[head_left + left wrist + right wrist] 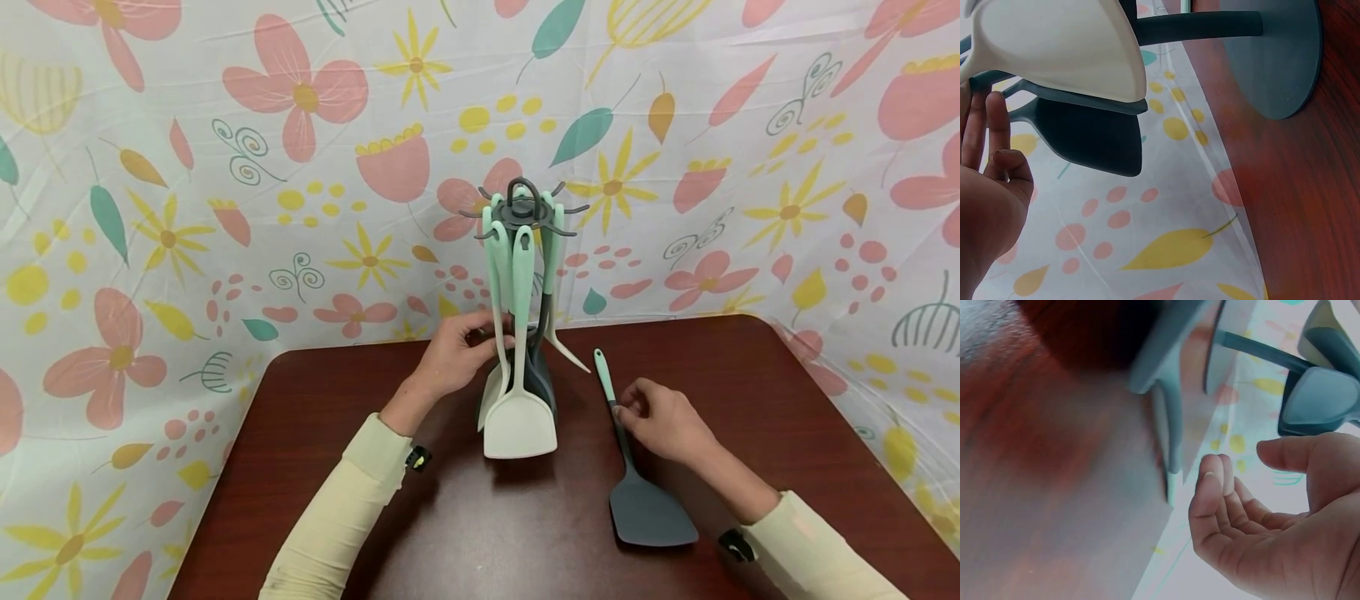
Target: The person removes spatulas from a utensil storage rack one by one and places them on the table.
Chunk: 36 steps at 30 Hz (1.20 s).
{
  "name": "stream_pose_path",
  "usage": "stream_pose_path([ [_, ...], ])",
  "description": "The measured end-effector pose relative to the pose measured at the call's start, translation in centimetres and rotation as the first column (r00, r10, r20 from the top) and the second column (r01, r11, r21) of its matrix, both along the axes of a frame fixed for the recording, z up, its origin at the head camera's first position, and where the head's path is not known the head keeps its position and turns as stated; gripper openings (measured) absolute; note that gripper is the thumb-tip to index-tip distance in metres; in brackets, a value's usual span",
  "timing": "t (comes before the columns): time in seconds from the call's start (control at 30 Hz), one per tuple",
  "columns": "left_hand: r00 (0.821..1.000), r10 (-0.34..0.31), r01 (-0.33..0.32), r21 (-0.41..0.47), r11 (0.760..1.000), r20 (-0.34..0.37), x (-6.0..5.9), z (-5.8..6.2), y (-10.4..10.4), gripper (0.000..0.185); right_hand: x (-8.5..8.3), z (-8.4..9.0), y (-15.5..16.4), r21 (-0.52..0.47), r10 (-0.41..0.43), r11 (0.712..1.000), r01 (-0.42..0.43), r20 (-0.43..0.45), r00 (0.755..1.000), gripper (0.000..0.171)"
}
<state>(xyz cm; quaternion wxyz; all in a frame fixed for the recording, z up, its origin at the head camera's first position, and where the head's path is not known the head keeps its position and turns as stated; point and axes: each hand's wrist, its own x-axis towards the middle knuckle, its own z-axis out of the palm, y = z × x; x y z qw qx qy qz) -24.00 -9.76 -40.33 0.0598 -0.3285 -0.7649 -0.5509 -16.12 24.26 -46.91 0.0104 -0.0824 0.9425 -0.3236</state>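
Observation:
A rotating utensil rack (519, 215) with dark hooks stands at the table's back, hung with mint-handled kitchen tools. A white turner (521, 427) hangs at its front. My left hand (456, 354) reaches in at the rack's left side, partly behind the white tools. In the left wrist view its fairly straight fingers touch the handle area of dark hanging utensils (1094, 134); the exact contact is partly hidden. A grey turner (651, 512) with a mint handle lies on the table right of the rack. Beside its shaft is my right hand (663, 421), loosely bent, thumb and fingers apart, holding nothing.
The dark red wooden table (442, 533) carries the rack's round grey base (1285, 62). Close behind the table hangs a flower-patterned cloth (300, 200). Another pale tool (567, 350) juts out from the rack toward the right.

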Motion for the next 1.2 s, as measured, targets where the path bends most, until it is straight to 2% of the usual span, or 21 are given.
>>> stream_pose_path([
  [0.43,1.0,0.002,-0.002,0.008,1.0,0.016,0.0,-0.1,0.0,0.019,0.5,2.0,-1.3,-0.091,0.003,0.996,-0.019,-0.169,0.986,0.012],
  [0.73,1.0,-0.001,0.001,0.013,1.0,0.03,0.0,-0.1,0.0,0.022,0.5,3.1,-2.4,-0.177,-0.009,0.983,-0.053,-0.327,0.945,0.014],
  [1.2,1.0,-0.009,0.009,0.017,1.0,0.01,0.0,-0.1,0.1,0.018,0.0,4.0,-3.6,-0.268,0.006,0.955,-0.129,-0.417,0.909,0.028],
])
